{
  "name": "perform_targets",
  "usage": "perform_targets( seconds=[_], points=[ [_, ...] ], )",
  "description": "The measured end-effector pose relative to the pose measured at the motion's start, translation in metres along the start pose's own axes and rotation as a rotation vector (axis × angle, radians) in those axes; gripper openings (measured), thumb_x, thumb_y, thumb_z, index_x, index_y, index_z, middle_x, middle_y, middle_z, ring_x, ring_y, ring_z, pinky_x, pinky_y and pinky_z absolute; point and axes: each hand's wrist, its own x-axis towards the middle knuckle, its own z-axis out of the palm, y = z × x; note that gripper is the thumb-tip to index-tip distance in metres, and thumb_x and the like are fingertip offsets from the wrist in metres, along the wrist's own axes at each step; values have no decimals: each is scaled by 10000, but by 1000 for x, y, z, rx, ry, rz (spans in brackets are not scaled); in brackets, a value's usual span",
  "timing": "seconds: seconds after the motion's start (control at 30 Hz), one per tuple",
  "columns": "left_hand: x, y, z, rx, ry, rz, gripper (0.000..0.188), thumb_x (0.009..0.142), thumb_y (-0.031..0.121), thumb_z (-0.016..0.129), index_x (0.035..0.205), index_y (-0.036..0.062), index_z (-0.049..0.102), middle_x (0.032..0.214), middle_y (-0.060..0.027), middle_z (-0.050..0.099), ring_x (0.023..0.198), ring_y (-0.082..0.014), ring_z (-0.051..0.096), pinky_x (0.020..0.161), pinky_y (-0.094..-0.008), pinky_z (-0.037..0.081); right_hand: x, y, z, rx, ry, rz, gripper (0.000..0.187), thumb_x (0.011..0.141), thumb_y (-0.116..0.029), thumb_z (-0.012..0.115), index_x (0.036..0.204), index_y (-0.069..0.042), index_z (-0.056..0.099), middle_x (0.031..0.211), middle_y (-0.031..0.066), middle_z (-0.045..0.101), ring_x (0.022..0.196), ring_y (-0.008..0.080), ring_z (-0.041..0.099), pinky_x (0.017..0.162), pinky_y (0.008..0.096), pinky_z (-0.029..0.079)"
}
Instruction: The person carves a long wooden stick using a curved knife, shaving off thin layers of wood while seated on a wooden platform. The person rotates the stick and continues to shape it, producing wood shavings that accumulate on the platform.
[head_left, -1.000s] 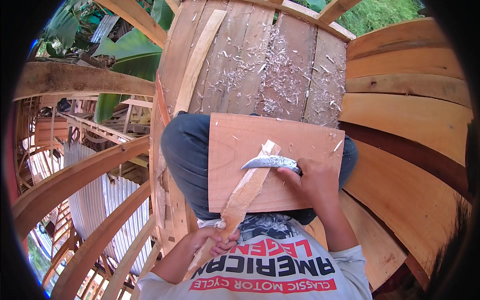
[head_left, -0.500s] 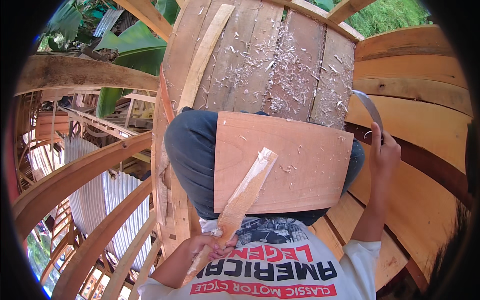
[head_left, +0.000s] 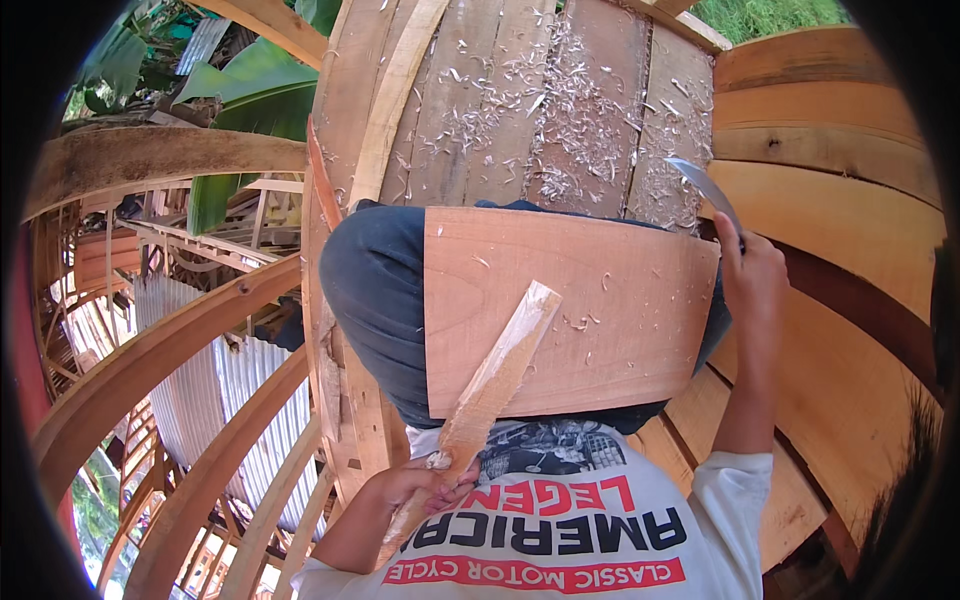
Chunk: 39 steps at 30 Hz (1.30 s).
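Fingers gripping wood strip, reddish board on lap, shavings on planks

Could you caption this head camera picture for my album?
Left hand grips a pale wooden stick on a reddish board; right hand lifts a curved metal blade.

1. A reddish-brown wooden board lies across the person's lap, over dark trousers; it serves as the landmark here.
2. The left hand, below the board's lower left corner, grips the lower end of a narrow wooden stick.
3. The stick slants up onto the board, its squared upper end resting near the board's middle.
4. The right hand, just off the board's right edge, is raised and closed on a curved metal blade, whose tip points up and left above the board's upper right corner.
5. Wood shavings litter the grey planks beyond the board's far edge; a few lie on the board itself.
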Motion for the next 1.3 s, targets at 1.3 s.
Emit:
perform_targets(
  seconds=[1.3],
  points=[
    [6, -6, -15, -110, -113, -82, 335, 669, 94, 597, 937, 21, 409, 634, -4, 393, 478, -74, 370, 423, -219, 288, -53, -40, -20, -7, -18, -360, 538, 822, -511, 642, 668, 5, 643, 561, 198, 562, 524, 352, 586, 489, 391, 433]
  ],
)
